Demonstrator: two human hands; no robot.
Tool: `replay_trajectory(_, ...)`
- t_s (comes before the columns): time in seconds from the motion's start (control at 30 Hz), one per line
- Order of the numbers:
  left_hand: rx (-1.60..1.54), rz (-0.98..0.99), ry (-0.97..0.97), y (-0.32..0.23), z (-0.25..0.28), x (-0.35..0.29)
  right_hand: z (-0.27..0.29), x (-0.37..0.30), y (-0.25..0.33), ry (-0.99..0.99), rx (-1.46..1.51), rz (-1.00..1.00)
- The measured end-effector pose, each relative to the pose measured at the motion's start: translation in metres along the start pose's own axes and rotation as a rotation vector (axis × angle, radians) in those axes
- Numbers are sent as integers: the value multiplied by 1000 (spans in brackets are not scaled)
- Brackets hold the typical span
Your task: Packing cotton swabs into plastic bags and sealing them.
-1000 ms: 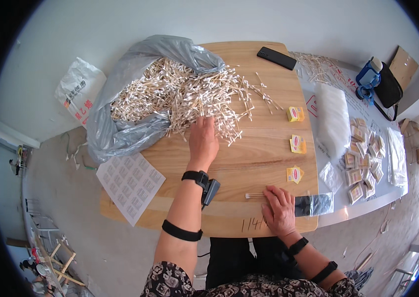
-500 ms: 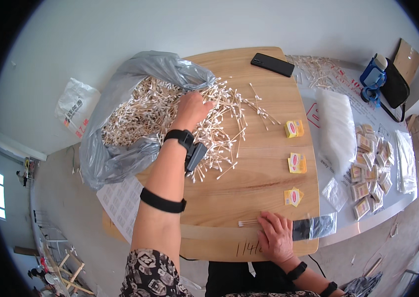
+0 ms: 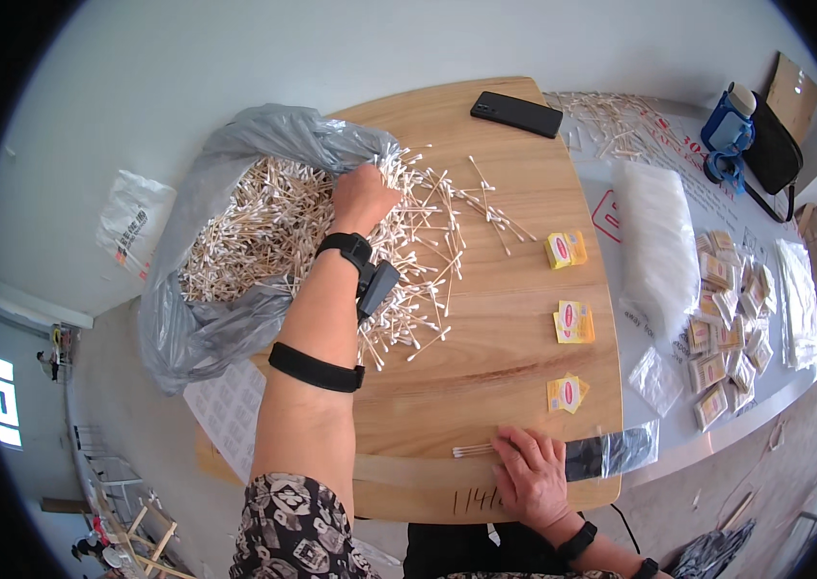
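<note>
A big grey plastic bag (image 3: pixel 165 318) lies open at the left of the table, filled with cotton swabs (image 3: pixel 259 227) that spill out onto the wood. My left hand (image 3: pixel 365 200) is in the spilled swabs at the bag's mouth, its fingers curled and partly hidden; what they hold does not show. By the table's front edge my right hand (image 3: pixel 532 475) rests with bent fingers over a small bunch of cotton swabs (image 3: pixel 471 451), whose tips stick out to the left. Right of that hand lies a dark and clear plastic strip (image 3: pixel 611 452).
Three sets of yellow cards (image 3: pixel 574 321) line the table's right side. A black phone (image 3: pixel 516 114) lies at the back. On the grey side surface are a white plastic roll (image 3: pixel 657 246), several small swab packs (image 3: pixel 709 372), clear bags (image 3: pixel 796 304), and a blue bottle (image 3: pixel 729 121).
The view has shifted slightly. My left hand remains in the spilled swabs, its thumb now less spread. My right hand stays on the small bunch.
</note>
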State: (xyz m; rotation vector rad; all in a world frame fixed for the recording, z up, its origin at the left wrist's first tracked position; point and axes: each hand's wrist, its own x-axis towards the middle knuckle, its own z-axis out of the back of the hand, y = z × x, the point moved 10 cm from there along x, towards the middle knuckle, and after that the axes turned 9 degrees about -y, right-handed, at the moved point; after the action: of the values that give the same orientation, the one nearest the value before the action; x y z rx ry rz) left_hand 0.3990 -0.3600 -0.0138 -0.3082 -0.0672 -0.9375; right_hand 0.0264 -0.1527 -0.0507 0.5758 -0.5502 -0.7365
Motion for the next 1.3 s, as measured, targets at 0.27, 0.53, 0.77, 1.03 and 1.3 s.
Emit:
replay_trajectory(0.27, -135, -452, -195, -43, 62, -58, 9, -1, 2, -83, -21, 37)
replay_trajectory(0.53, -63, -721, -130, -81, 22, -189, 5, -5, 5, -112, -19, 80)
replay_trajectory(0.77, -124, -607, -132, -86, 25, -269, 5, -9, 3, -132, -23, 108)
replay_trajectory(1.03, -97, -529, -99, -67, 25, -338, 4, -12, 4, -173, -20, 129)
replay_trajectory(1.3, -265, -430, -186, -61, 32, -338, 1, -14, -1, -148, 6, 119)
